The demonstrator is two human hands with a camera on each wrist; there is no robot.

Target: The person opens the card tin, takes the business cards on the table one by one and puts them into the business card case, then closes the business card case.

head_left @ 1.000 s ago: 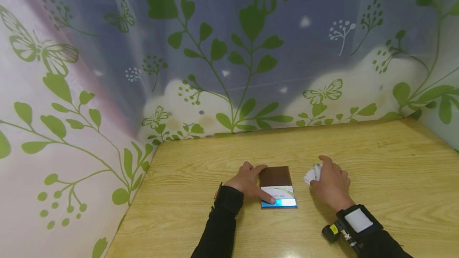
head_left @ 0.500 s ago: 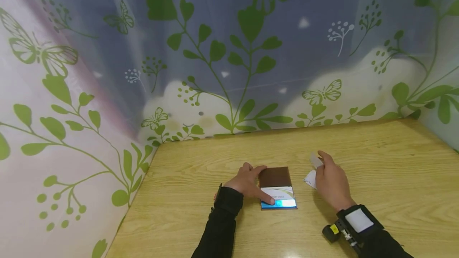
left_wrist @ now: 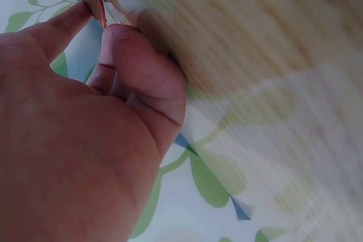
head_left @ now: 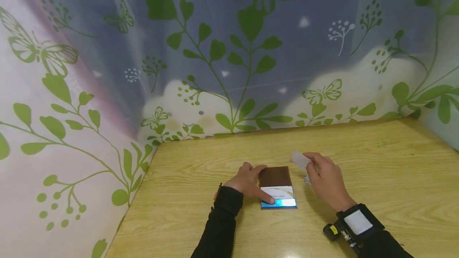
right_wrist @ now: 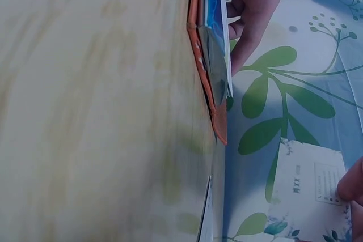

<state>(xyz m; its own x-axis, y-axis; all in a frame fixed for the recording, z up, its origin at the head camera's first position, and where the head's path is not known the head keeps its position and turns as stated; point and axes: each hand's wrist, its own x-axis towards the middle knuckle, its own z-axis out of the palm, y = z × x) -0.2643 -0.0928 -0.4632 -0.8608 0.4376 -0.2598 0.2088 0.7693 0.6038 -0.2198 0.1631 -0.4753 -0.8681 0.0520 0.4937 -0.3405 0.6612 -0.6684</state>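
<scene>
A brown leather card holder [head_left: 275, 176] lies unfolded on the table, a white and blue business card [head_left: 281, 192] showing in its lower half. My left hand [head_left: 248, 182] rests at its left side; the straight thumb presses on the blue strip and the index finger touches the upper left edge. In the left wrist view the other fingers are loosely bent. To the right, my right hand [head_left: 328, 176] pinches a white business card [right_wrist: 309, 191] with small print and leafy corners. Below that hand shows a second white card [right_wrist: 207, 213], seen nearly edge-on in the right wrist view.
The wood-grain table [head_left: 201, 158] runs back to a curtain [head_left: 201, 51] printed with leaves and butterflies, which also closes off the left side. On my right wrist sits a black strapped device [head_left: 358, 221].
My right hand has turned and shifted left, lifting one card out toward the card holder while another stays low beneath it. The left hand and the card holder have kept their place.
</scene>
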